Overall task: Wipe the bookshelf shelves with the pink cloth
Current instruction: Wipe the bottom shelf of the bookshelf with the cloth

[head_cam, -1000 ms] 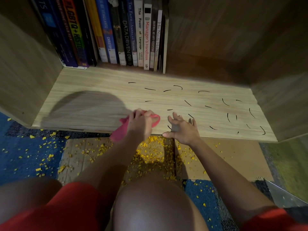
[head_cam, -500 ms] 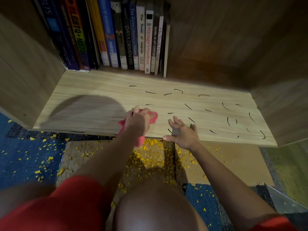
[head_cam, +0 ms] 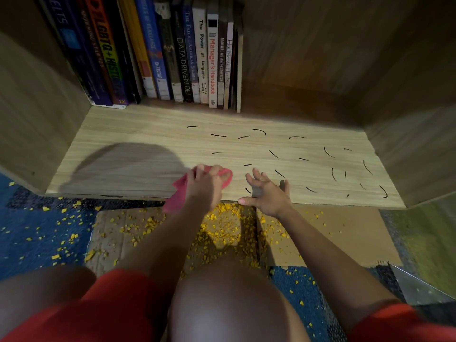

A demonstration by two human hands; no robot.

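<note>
L hand (head_cam: 206, 186) atop pink cloth (head_cam: 176, 198), gripping, shelf (head_cam: 148, 134) front

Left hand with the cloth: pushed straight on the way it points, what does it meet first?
Probably the short black mark just ahead of the left hand and its cloth. Past that comes another mark, then the books. Depth is hard to judge from this view.

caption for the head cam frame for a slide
Left hand grips the pink cloth on the black-marked shelf; right hand rests open on its front edge.
</note>
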